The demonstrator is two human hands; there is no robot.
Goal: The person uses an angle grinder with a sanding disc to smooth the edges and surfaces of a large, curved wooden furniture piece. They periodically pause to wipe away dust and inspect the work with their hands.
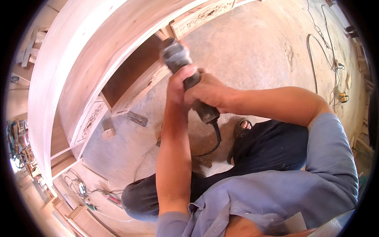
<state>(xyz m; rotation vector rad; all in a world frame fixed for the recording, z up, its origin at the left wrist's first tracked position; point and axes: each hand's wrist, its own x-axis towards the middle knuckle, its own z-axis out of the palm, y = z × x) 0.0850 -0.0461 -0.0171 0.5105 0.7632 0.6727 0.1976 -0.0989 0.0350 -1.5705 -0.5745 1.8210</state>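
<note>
And there's the dark power tool (192, 81), slanting up in front of the pulled-out drawer (139, 87), its head blurred! The left hand (177, 83) wraps it just behind that head, thumb across the top; the right hand (207, 91) clenches the body lower down, fingers curled in. Below, the cord (218, 138) loops toward the concrete floor (244, 51), beside the carved cabinet (75, 75).

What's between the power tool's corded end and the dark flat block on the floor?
In the head view, the left forearm crosses between the power tool and the dark flat block; floor shows from forearm to block.
</note>
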